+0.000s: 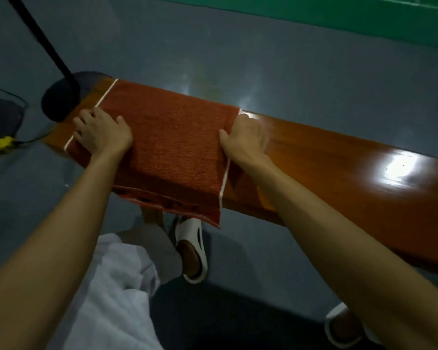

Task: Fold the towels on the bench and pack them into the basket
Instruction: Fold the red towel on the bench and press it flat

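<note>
A rust-red towel with thin white trim lies spread across the glossy wooden bench, and its near edge hangs over the bench's front. My left hand rests flat on the towel's left end, fingers spread at the white edge. My right hand sits at the towel's right edge with its fingers curled over the trim; whether they pinch it is hard to tell. No basket is in view.
A black stand pole with a round base sits at the bench's left end. A yellow plug and cable lie on the grey floor at left. My feet in white slippers stand below the bench.
</note>
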`<action>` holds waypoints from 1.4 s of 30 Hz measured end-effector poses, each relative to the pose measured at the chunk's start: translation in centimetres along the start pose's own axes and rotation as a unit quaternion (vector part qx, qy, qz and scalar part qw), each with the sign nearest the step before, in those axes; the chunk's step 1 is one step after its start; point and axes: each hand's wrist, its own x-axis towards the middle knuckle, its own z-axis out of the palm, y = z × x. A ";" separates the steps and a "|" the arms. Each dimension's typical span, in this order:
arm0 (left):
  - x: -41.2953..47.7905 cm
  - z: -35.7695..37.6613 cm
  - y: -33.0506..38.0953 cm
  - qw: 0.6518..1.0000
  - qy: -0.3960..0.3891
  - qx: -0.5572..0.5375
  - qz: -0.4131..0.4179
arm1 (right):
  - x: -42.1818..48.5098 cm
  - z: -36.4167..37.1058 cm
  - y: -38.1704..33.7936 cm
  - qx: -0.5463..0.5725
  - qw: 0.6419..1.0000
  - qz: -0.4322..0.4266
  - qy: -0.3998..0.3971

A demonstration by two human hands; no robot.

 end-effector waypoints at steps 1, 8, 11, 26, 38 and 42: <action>0.3 -0.2 -0.2 1.000 0.006 0.009 -0.005 | 0.1 0.0 -0.2 0.002 1.000 0.010 -0.003; 0.6 -1.4 0.2 0.996 -0.059 -0.067 -0.013 | -1.1 -0.7 1.6 -0.034 0.999 -0.009 0.028; -1.4 -1.8 2.5 0.987 -0.127 -0.103 0.005 | -1.6 -1.9 4.8 -0.041 0.998 0.000 0.050; -13.3 3.6 17.3 0.874 -0.325 -0.360 0.010 | -7.2 -14.3 29.5 0.205 0.960 0.185 0.054; -20.4 2.8 20.2 0.861 -0.418 -0.278 0.088 | -10.4 -17.9 38.3 0.203 0.939 0.244 0.132; -20.9 3.3 19.6 0.924 -0.264 -0.105 0.256 | -11.1 -17.6 37.1 0.054 0.973 0.194 0.109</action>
